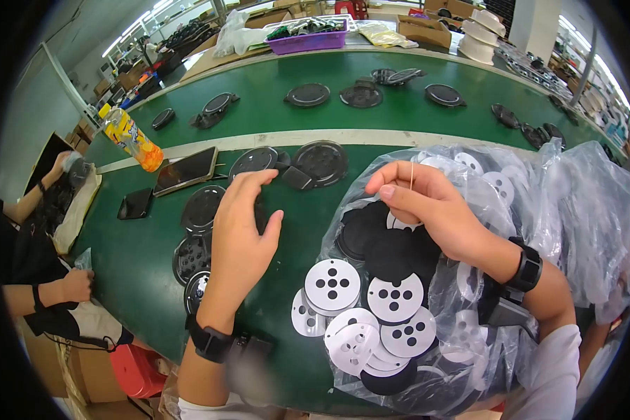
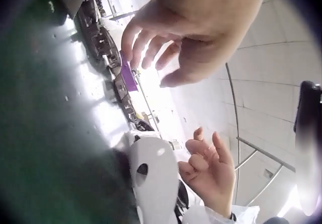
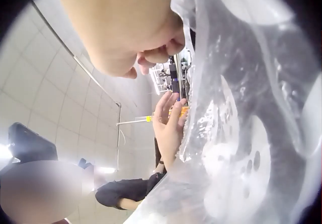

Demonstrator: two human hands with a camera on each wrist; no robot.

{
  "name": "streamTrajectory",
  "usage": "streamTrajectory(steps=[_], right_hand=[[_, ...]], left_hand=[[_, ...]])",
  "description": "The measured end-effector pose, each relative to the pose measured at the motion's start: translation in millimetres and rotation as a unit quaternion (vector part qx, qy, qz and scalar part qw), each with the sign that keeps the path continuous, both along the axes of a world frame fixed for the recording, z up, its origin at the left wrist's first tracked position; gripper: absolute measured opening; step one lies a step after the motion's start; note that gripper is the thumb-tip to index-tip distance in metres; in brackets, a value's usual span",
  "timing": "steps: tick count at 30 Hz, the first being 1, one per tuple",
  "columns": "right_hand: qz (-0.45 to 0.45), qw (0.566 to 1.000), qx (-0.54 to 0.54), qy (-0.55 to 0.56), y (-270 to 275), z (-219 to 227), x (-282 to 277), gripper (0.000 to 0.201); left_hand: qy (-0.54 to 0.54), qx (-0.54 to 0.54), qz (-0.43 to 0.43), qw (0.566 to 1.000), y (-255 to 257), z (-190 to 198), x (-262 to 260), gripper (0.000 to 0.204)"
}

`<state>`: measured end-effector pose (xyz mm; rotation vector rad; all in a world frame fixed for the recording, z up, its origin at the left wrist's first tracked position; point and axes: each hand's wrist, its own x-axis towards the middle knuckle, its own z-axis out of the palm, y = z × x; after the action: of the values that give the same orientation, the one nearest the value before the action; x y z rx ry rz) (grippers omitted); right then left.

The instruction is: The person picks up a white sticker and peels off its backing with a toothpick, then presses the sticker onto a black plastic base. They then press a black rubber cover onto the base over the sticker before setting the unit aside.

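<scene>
In the head view my left hand [image 1: 243, 241] is raised over the green table, thumb apart and fingers relaxed, overlapping black round plastic parts [image 1: 201, 208]. The left wrist view shows nothing in its grasp. My right hand [image 1: 430, 213] hovers above a clear plastic bag [image 1: 560, 217], fingers loosely curled; a thin pale band [image 1: 411, 175] crosses its index finger. The left wrist view shows this right hand [image 2: 209, 173] with a gap between its raised digits. Below it, white discs with black dots [image 1: 332, 283] and plain black discs [image 1: 397, 250] spill from the bag's mouth.
A phone [image 1: 134, 204], a larger dark device [image 1: 185, 173] and a drink bottle [image 1: 129, 138] stand to the left. More black parts [image 1: 308, 94] lie on a green surface beyond the pale strip. A purple basket [image 1: 306, 42] is farther back; another person's hands [image 1: 77, 285] work at left.
</scene>
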<state>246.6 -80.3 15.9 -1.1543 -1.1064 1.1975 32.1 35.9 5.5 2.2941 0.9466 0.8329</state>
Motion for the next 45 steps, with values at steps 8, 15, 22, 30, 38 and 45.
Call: streamTrajectory(steps=[8,15,22,30,38,45], right_hand=[[0.046,0.998,0.044,0.011,0,-12,-8,0.021],[0.074,0.990,0.062,-0.102,-2,-9,-7,0.023],[0.034,0.981,0.107,-0.155,-3,-12,-9,0.019],[0.114,0.883,0.253,-0.379,-12,9,-22,0.024],[0.051,0.903,0.318,-0.285,-38,26,-46,0.052],[0.037,0.966,0.224,0.127,-52,21,-73,0.030]], left_hand=[[0.090,0.215,-0.095,0.968,13,-9,24,0.059],[0.199,0.285,-0.090,0.933,30,-22,36,0.041],[0.034,0.199,-0.026,0.979,15,-7,34,0.014],[-0.437,-0.244,-0.028,0.865,8,43,44,0.015],[-0.584,-0.092,-0.011,0.807,12,125,110,0.013],[-0.678,-0.133,0.058,0.720,-1,154,134,0.020]])
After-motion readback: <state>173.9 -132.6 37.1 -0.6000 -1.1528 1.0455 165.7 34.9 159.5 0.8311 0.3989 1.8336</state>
